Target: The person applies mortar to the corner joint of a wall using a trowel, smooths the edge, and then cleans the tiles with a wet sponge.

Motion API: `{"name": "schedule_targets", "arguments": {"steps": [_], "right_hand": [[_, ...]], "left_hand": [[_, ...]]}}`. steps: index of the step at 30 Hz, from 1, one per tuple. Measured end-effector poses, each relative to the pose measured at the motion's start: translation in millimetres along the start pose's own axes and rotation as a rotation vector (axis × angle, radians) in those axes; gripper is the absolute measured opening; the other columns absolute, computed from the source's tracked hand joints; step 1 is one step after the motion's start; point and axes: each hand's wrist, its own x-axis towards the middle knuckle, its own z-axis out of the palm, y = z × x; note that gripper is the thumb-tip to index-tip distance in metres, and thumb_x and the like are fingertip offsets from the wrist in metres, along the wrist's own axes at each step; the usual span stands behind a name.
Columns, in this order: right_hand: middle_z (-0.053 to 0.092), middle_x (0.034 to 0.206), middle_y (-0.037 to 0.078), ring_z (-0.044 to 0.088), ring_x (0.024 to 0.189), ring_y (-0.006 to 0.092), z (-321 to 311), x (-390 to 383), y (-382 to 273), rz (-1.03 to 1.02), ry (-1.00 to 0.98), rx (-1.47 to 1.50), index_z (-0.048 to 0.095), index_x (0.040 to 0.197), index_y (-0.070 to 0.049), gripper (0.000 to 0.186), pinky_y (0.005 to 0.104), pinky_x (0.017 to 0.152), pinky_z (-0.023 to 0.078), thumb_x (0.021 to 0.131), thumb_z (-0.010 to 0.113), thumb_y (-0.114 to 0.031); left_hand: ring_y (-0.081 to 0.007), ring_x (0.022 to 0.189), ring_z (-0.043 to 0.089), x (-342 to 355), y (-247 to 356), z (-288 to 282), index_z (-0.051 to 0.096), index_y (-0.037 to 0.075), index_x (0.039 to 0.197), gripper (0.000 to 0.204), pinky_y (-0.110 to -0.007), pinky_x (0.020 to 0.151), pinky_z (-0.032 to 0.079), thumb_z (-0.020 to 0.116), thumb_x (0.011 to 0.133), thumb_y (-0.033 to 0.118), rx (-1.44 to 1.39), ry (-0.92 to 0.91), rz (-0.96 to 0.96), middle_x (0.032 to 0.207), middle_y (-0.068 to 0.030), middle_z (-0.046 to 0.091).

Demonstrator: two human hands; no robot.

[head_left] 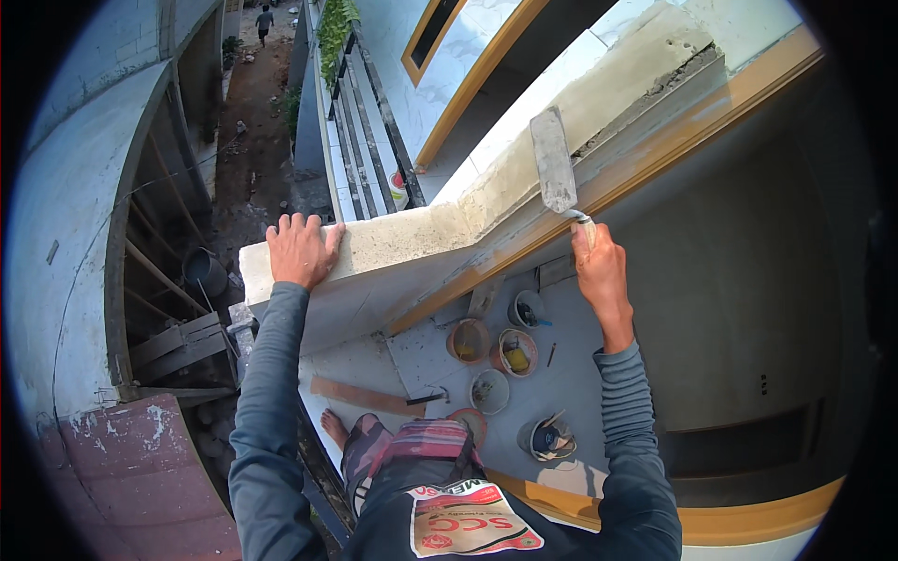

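Note:
The pale plastered top of a low wall (402, 238) runs across in front of me and bends up to the right. My left hand (303, 251) lies on its left end, fingers apart and thumb spread, holding nothing. In my right hand (600, 280), the fingers are wrapped round the handle of a trowel (553, 161). Its long grey blade points away from me, over the wall's sloping part. Whether the blade touches the surface I cannot tell. Beyond it, a strip of rough grey mortar (647, 96) follows the edge of the upper part.
Several buckets (489, 391) stand on the tiled floor below, near my feet. A hammer (427, 398) lies by a wooden board (360, 395). To the left is a drop to a dirt alley (254, 131), with a person (265, 25) far down it. A slatted railing (363, 131) stands beyond the wall.

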Motion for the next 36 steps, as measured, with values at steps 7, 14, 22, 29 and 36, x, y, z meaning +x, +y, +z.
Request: {"name": "schedule_targets", "arguments": {"steps": [7,14,22,29,36], "right_hand": [[0.066,0.082,0.031,0.064,0.081,0.0514,60,-20,11,-0.018,-0.312,-0.228,0.053,0.094,0.003,0.05,0.0574,0.071,0.052,0.1,0.049,-0.047],[0.064,0.073,0.03,0.064,0.073,0.0493,23,-4,13,-0.001,0.039,0.044,0.054,0.09,0.003,0.043,0.0545,0.063,0.05,0.1,0.055,-0.039],[0.064,0.073,0.03,0.063,0.074,0.0506,85,-65,25,0.063,-0.163,0.17,0.054,0.09,0.003,0.045,0.0549,0.065,0.051,0.099,0.055,-0.041],[0.063,0.072,0.028,0.062,0.074,0.051,93,-206,60,0.196,-0.201,0.471,0.054,0.09,0.002,0.039,0.0535,0.059,0.048,0.095,0.064,-0.036],[0.067,0.084,0.029,0.066,0.081,0.0473,159,-346,144,0.91,-0.351,0.332,0.064,0.091,0.005,0.054,0.0522,0.072,0.05,0.091,0.063,-0.049]], "left_hand": [[-0.0287,0.1,0.055,4,0,-3,0.069,0.006,0.095,0.049,-0.045,0.089,0.037,0.05,0.096,0.052,-0.009,-0.006,0.006,0.096,-0.0121,0.063],[-0.0292,0.106,0.055,7,9,-18,0.07,0.007,0.1,0.05,-0.046,0.093,0.037,0.049,0.096,0.052,0.009,-0.068,-0.024,0.104,-0.0132,0.065],[-0.0303,0.104,0.056,4,3,-1,0.07,0.009,0.096,0.048,-0.047,0.089,0.039,0.052,0.094,0.053,0.019,-0.019,0.036,0.1,-0.0124,0.065],[-0.0352,0.132,0.042,3,7,-5,0.054,0.012,0.135,0.058,-0.058,0.106,0.03,0.056,0.093,0.051,0.015,-0.009,0.019,0.128,-0.0147,0.056],[-0.0412,0.143,0.029,9,154,-25,0.031,0.001,0.152,0.069,-0.048,0.117,0.023,0.057,0.098,0.035,-0.6,0.152,0.315,0.151,-0.0249,0.035]]}}
